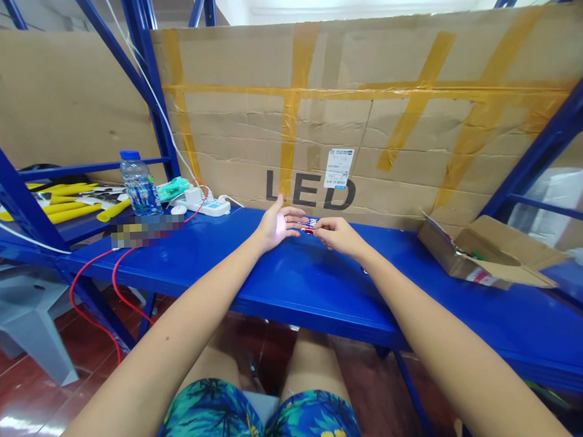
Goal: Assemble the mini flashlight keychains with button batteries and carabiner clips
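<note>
Both my hands reach out over the blue metal shelf [294, 283] in front of the taped cardboard sheet printed "LED" [364, 112]. My left hand [278, 224] is palm up with fingers stretched out toward the right. My right hand [338, 234] is closed in a pinch on a small bundle of thin red and white parts [310, 225], which lies against my left fingertips. What the small parts are is too tiny to make out.
An open cardboard box [491, 255] sits on the shelf at the right. At the left stand a water bottle [139, 184], a white power strip [204, 204] with red wires [96, 278], and yellow tools [73, 202]. A grey plastic stool [25, 320] is on the floor.
</note>
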Action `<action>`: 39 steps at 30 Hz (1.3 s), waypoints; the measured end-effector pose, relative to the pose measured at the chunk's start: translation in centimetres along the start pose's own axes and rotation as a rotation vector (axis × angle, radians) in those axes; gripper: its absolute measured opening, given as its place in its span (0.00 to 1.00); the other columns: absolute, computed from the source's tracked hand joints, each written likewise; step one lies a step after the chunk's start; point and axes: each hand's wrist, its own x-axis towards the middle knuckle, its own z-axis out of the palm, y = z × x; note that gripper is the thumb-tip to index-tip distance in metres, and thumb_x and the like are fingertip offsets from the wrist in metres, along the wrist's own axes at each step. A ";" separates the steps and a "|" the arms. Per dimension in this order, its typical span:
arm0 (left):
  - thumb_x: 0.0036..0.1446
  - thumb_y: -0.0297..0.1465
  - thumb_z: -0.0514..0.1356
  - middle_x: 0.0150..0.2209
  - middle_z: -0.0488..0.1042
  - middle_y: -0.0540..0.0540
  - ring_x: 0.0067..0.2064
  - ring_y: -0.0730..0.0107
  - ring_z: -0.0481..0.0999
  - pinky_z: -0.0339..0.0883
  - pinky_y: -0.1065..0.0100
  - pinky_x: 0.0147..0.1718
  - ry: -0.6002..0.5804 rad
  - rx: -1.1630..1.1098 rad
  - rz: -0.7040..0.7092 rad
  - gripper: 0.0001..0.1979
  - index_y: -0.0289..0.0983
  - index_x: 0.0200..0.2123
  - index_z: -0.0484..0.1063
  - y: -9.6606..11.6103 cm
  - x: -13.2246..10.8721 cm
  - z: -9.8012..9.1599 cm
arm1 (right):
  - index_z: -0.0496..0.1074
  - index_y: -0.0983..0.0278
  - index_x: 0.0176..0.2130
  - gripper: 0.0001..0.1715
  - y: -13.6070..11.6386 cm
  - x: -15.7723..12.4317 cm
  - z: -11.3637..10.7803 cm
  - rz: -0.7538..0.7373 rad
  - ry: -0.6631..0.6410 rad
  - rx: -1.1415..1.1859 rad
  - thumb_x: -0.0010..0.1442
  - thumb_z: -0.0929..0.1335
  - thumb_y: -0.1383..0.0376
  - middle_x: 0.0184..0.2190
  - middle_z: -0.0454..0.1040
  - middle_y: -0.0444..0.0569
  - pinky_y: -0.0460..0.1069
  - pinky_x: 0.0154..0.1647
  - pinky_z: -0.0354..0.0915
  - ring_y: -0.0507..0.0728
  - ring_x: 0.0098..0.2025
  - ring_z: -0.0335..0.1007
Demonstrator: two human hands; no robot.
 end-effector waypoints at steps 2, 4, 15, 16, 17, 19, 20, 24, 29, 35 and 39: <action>0.60 0.61 0.44 0.41 0.79 0.32 0.39 0.56 0.78 0.69 0.63 0.33 -0.008 -0.003 -0.005 0.38 0.33 0.38 0.77 -0.1 0.1 0.1 | 0.67 0.63 0.25 0.06 0.0 0.0 0.0 -0.004 -0.010 0.001 0.50 0.66 0.63 0.16 0.63 0.39 0.46 0.19 0.52 0.48 0.18 0.54; 0.60 0.60 0.44 0.39 0.79 0.32 0.38 0.57 0.78 0.69 0.63 0.32 -0.010 -0.007 -0.006 0.38 0.33 0.37 0.77 -0.2 0.1 0.1 | 0.67 0.64 0.24 0.06 0.0 0.0 0.0 -0.004 -0.012 -0.016 0.50 0.66 0.64 0.16 0.63 0.39 0.46 0.19 0.52 0.48 0.17 0.54; 0.60 0.61 0.45 0.38 0.79 0.33 0.38 0.57 0.78 0.67 0.63 0.33 -0.032 -0.019 -0.017 0.38 0.32 0.36 0.76 -0.1 0.0 0.4 | 0.71 0.65 0.28 0.08 0.5 0.2 0.0 -0.009 -0.007 -0.064 0.52 0.67 0.61 0.16 0.62 0.39 0.46 0.20 0.53 0.48 0.18 0.54; 0.60 0.61 0.45 0.38 0.79 0.33 0.38 0.57 0.78 0.67 0.63 0.33 -0.029 -0.021 -0.012 0.38 0.32 0.36 0.76 0.0 0.0 0.5 | 0.70 0.65 0.28 0.08 0.6 0.3 0.0 -0.008 -0.006 -0.058 0.52 0.67 0.61 0.15 0.62 0.39 0.46 0.20 0.53 0.49 0.18 0.54; 0.59 0.62 0.45 0.38 0.79 0.33 0.38 0.57 0.78 0.67 0.63 0.33 -0.026 -0.024 -0.010 0.39 0.32 0.36 0.76 0.0 0.0 0.5 | 0.70 0.65 0.29 0.08 0.6 0.3 0.0 -0.004 -0.001 -0.049 0.52 0.67 0.62 0.15 0.61 0.38 0.46 0.20 0.53 0.49 0.18 0.54; 0.59 0.62 0.45 0.37 0.78 0.33 0.37 0.58 0.78 0.67 0.64 0.33 -0.028 -0.033 -0.011 0.39 0.31 0.36 0.75 0.1 0.0 0.5 | 0.70 0.64 0.28 0.06 0.6 0.4 -0.1 0.012 0.019 -0.029 0.51 0.66 0.63 0.15 0.60 0.38 0.46 0.19 0.53 0.49 0.18 0.54; 0.59 0.62 0.44 0.37 0.78 0.34 0.36 0.58 0.77 0.67 0.64 0.33 -0.034 -0.037 -0.014 0.40 0.31 0.37 0.75 0.1 0.0 0.4 | 0.69 0.64 0.28 0.05 0.5 0.4 -0.1 0.018 0.030 -0.018 0.51 0.66 0.64 0.15 0.59 0.38 0.46 0.18 0.53 0.49 0.17 0.54; 0.62 0.60 0.43 0.35 0.78 0.34 0.34 0.60 0.77 0.68 0.63 0.32 -0.055 -0.053 -0.010 0.39 0.30 0.37 0.75 0.1 0.1 0.3 | 0.68 0.63 0.26 0.04 0.3 0.3 -0.1 0.016 0.066 0.012 0.51 0.65 0.65 0.14 0.56 0.37 0.45 0.17 0.51 0.48 0.16 0.52; 0.62 0.59 0.42 0.37 0.79 0.33 0.36 0.58 0.77 0.68 0.63 0.32 -0.047 -0.038 -0.002 0.39 0.31 0.37 0.76 -0.1 0.3 0.2 | 0.68 0.63 0.24 0.07 0.5 0.3 -0.1 -0.033 0.114 0.002 0.51 0.65 0.63 0.13 0.57 0.38 0.46 0.17 0.50 0.48 0.15 0.52; 0.60 0.61 0.43 0.38 0.79 0.33 0.37 0.58 0.77 0.67 0.63 0.33 -0.055 -0.026 -0.009 0.39 0.31 0.38 0.76 -0.1 0.3 0.1 | 0.70 0.65 0.24 0.11 0.7 0.5 -0.2 -0.082 0.151 -0.066 0.52 0.65 0.60 0.14 0.61 0.40 0.47 0.22 0.52 0.49 0.18 0.54; 0.61 0.60 0.42 0.37 0.79 0.34 0.37 0.59 0.77 0.67 0.64 0.33 -0.062 -0.037 -0.017 0.40 0.31 0.38 0.76 0.0 0.2 0.2 | 0.70 0.65 0.24 0.11 0.7 0.5 -0.4 -0.100 0.151 -0.100 0.51 0.65 0.60 0.14 0.62 0.40 0.47 0.25 0.54 0.50 0.20 0.56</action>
